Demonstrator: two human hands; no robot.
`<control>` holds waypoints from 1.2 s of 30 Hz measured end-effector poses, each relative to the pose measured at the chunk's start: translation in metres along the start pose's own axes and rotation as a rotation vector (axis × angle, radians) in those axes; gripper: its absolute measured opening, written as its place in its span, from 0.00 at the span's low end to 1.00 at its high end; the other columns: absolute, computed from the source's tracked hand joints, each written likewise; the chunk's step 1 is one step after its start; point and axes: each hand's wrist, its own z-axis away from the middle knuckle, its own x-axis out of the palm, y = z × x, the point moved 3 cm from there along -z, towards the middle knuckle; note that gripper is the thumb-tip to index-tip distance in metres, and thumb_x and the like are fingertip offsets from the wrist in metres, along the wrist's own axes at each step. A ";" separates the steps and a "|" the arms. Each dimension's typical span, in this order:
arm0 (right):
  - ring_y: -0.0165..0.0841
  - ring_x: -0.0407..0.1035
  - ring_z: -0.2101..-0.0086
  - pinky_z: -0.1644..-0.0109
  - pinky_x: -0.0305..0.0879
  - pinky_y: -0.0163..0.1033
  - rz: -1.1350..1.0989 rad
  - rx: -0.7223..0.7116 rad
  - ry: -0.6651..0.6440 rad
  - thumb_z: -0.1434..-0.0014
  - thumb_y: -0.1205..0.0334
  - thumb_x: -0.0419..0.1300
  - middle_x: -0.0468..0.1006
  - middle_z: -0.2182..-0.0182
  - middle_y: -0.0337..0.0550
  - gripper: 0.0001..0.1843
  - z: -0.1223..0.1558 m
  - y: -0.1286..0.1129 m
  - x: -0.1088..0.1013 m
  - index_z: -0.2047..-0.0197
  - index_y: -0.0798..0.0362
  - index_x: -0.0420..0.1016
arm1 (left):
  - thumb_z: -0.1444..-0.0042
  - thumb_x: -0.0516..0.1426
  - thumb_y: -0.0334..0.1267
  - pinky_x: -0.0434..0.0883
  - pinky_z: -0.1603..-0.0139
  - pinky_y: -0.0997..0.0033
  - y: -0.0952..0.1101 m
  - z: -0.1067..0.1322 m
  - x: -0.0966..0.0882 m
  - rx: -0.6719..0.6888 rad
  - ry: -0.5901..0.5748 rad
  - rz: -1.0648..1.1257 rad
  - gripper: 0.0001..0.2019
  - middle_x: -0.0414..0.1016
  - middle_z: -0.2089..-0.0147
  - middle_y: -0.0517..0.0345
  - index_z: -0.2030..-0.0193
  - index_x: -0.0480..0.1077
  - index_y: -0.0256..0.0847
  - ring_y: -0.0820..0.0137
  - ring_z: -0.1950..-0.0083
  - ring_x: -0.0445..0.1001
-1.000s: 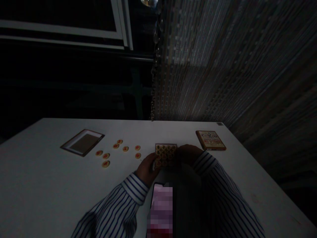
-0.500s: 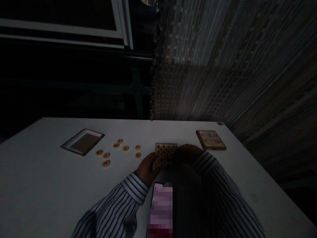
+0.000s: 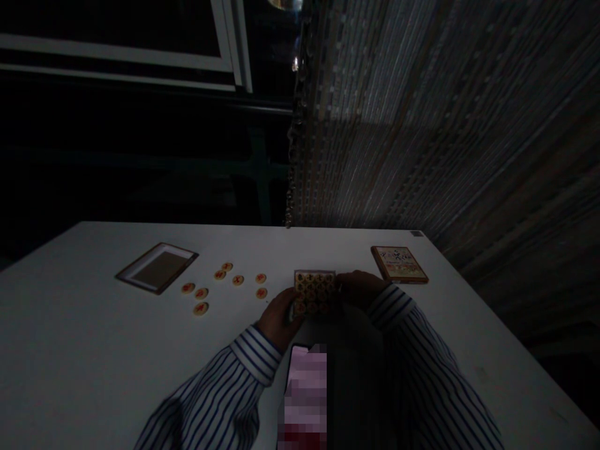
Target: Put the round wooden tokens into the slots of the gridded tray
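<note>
A small box (image 3: 315, 272) filled with rows of round Chinese chess pieces (image 3: 310, 292) sits in front of me at the middle of the table. My left hand (image 3: 280, 317) is closed on the box's left side, thumb near its front corner. At the right edge, the fingers of my right hand (image 3: 360, 287) are bent against the box; shadow hides the fingertips. Several loose Chinese chess pieces (image 3: 200, 308) with red characters lie to the left, among them one piece (image 3: 261, 292) nearest my left hand.
An open shallow box part (image 3: 158, 290) lies at the far left. A printed box lid (image 3: 400, 264) rests at the right. A phone (image 3: 300, 351), mostly blurred out, is below my hands on the white table (image 3: 117, 362). A string curtain (image 3: 356, 175) hangs behind.
My right hand has shifted slightly right, so more of the pieces along the box's right side show. My left hand and the loose pieces stay in place.
</note>
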 end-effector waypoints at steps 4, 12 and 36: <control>0.36 0.70 0.64 0.66 0.61 0.35 -0.002 -0.027 -0.015 0.49 0.60 0.50 0.75 0.64 0.46 0.16 -0.001 -0.001 0.002 0.56 0.49 0.69 | 0.57 0.55 0.31 0.66 0.50 0.57 0.002 -0.001 -0.002 -0.005 0.008 0.000 0.22 0.67 0.51 0.47 0.51 0.60 0.38 0.62 0.48 0.65; 0.36 0.68 0.61 0.61 0.61 0.36 -0.014 -0.068 -0.024 0.48 0.59 0.49 0.74 0.61 0.47 0.17 -0.003 -0.001 0.004 0.55 0.50 0.69 | 0.57 0.55 0.31 0.64 0.49 0.56 0.001 -0.001 -0.001 -0.014 -0.014 0.018 0.23 0.66 0.50 0.47 0.51 0.59 0.39 0.62 0.48 0.64; 0.37 0.69 0.62 0.64 0.62 0.34 -0.012 -0.091 -0.008 0.47 0.59 0.50 0.75 0.62 0.46 0.16 0.001 -0.010 -0.003 0.56 0.51 0.69 | 0.56 0.55 0.32 0.65 0.50 0.58 0.002 0.000 -0.001 -0.007 -0.007 0.003 0.22 0.66 0.50 0.46 0.51 0.59 0.38 0.63 0.48 0.64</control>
